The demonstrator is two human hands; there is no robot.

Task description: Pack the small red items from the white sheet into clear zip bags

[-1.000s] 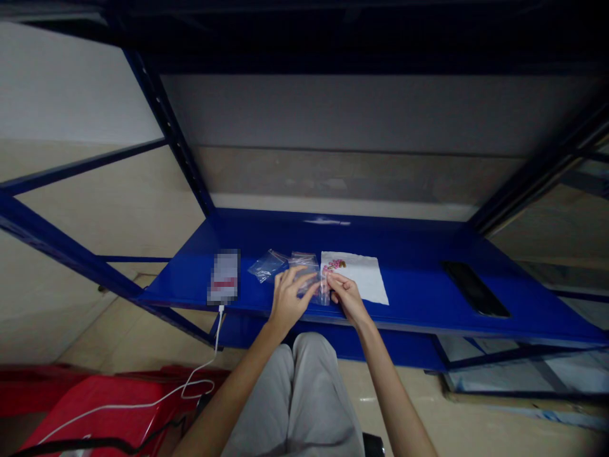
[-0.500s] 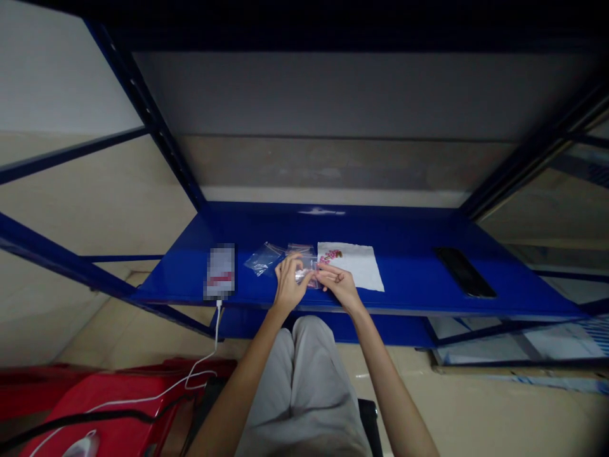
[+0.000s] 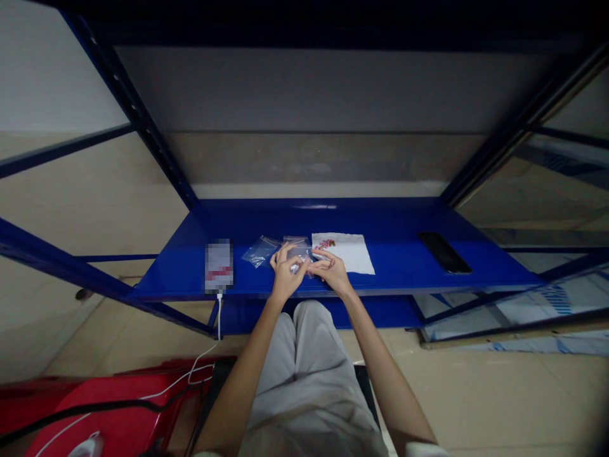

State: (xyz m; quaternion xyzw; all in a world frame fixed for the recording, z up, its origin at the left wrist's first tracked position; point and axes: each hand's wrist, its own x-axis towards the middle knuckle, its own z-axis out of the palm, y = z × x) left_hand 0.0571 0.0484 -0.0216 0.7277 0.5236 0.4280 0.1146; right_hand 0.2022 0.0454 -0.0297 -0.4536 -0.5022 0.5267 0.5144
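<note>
My left hand and my right hand are close together over the front of the blue shelf. Both have their fingertips pinched on a small clear zip bag, whose contents I cannot make out. Partly behind it lies another clear zip bag. An empty-looking clear bag rests just left of my left hand. Beyond my right hand, small pink and brownish pieces sit in a little cluster on a white cloth or paper sheet.
The blue metal shelf has uprights at both sides. At its left lies a blurred-out phone-like device with a white cable hanging down; at its right, a dark phone. A red stool stands at lower left.
The camera view has shifted slightly, so the shelf and its items appear moved a little left and up. Both hands stay pinched on the small bag, with slightly changed finger positions.
</note>
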